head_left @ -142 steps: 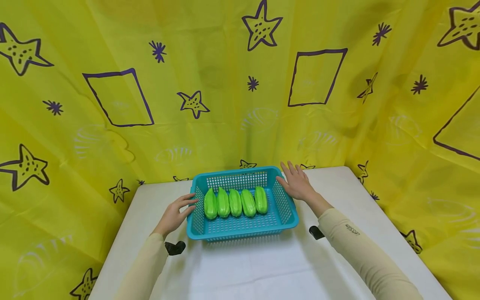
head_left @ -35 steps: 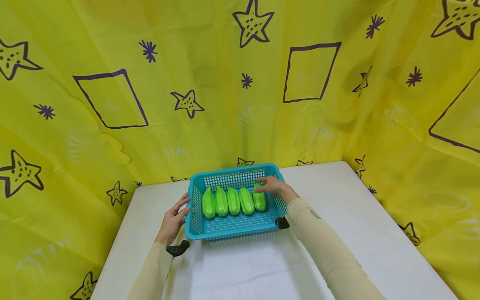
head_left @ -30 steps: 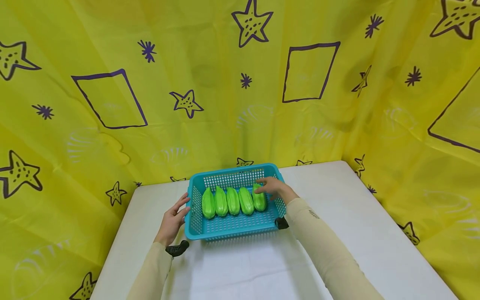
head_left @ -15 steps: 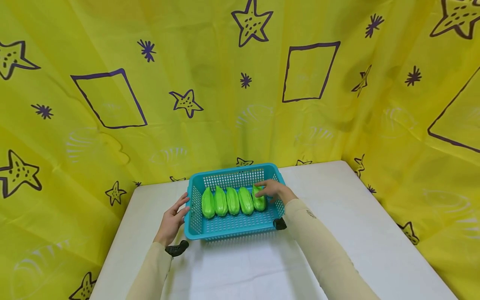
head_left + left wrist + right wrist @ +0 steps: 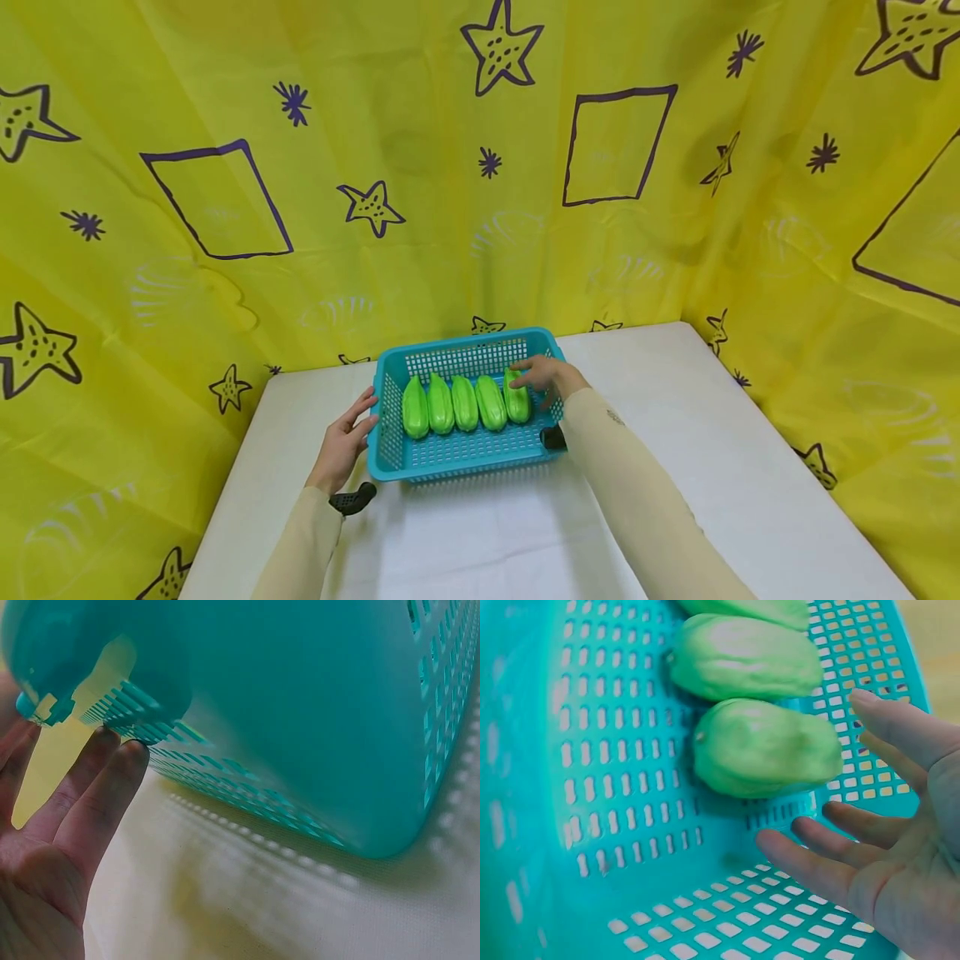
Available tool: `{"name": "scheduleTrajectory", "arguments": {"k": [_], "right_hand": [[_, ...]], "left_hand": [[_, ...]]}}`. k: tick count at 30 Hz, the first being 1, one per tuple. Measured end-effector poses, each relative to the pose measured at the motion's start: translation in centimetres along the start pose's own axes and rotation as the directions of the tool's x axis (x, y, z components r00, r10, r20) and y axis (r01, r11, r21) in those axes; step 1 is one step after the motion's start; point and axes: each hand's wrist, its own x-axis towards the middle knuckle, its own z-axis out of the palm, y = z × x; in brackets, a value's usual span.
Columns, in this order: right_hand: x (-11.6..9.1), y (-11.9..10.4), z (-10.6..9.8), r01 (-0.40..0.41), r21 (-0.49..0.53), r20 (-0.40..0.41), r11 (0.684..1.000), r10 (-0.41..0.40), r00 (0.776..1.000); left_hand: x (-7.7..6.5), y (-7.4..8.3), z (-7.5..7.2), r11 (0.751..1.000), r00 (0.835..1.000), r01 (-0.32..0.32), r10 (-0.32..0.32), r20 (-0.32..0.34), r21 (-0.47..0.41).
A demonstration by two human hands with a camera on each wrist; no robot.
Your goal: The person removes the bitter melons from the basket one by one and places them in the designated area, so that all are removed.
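Observation:
A teal plastic basket (image 5: 465, 457) stands on the table with a row of long, glossy light-green vegetables in it, their exact kind unclear. My left hand (image 5: 339, 450) is at the basket's left end. In the left wrist view, the extended fingers of the left hand (image 5: 45, 892) touch the basket's side (image 5: 300, 712). My right hand (image 5: 553, 380) reaches inside, beside the rightmost green vegetable (image 5: 517, 400). The right wrist view has the right hand (image 5: 911, 877) with fingers spread, apart from that vegetable (image 5: 765, 750); its neighbour (image 5: 746, 660) lies beyond.
The white tabletop (image 5: 465, 550) extends in front of the basket and to both sides. A yellow curtain (image 5: 427, 275) with starfish drawings hangs behind and around the table. Black wrist devices sit at both cuffs, the left device (image 5: 352, 500) near the basket's corner.
My right hand has moved from the basket's right rim to inside, beside the rightmost vegetable. The left hand has shifted slightly down along the left end. The last second shows hardly any motion.

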Motion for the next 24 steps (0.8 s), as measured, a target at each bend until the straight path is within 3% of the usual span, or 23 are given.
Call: {"name": "scheduleTrajectory", "arguments": {"k": [9, 17, 24], "right_hand": [[0.7, -0.1, -0.2, 0.020, 0.070, -0.026, 0.997, -0.018, 0.999], [1.2, 0.9, 0.8, 0.031, 0.072, -0.067, 0.997, -0.026, 0.997], [1.5, 1.3, 1.2, 0.031, 0.066, -0.078, 0.997, -0.026, 0.997]], "left_hand": [[0.1, -0.1, -0.2, 1.000, 1.000, -0.007, 0.007, 0.006, 0.007], [-0.5, 1.4, 0.1, 0.998, 0.999, 0.019, -0.018, 0.029, -0.064], [0.1, 0.0, -0.2, 1.000, 1.000, 0.001, 0.000, 0.014, -0.020]]}}
